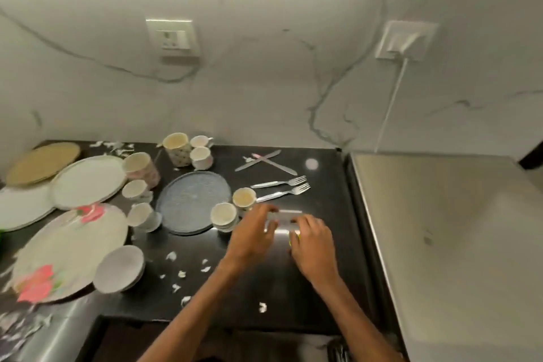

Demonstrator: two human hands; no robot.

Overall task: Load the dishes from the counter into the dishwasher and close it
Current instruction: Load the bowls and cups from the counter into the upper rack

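Black desk (pixel 264 279) carried scattered white scraps (pixel 262 307) near its front edge. At near left, a small grey bowl (pixel 119 269) sat against a floral plate (pixel 67 247). Both hands were close together at centre. The left hand (pixel 252 232) and right hand (pixel 314 241) each had fingers curled on a blurred shiny item (pixel 283 219) just above the desk; what it was could not be determined. Two cups (pixel 224 214) stood just beside the left hand, next to a blue-grey plate (pixel 192 203). Beyond lay two forks (pixel 279 184), then two crossed knives (pixel 266 161). White plates (pixel 88 181) and mugs (pixel 176 150) occupied the rear left. The marbled wall (pixel 264 82) behind bore two sockets (pixel 173 37).
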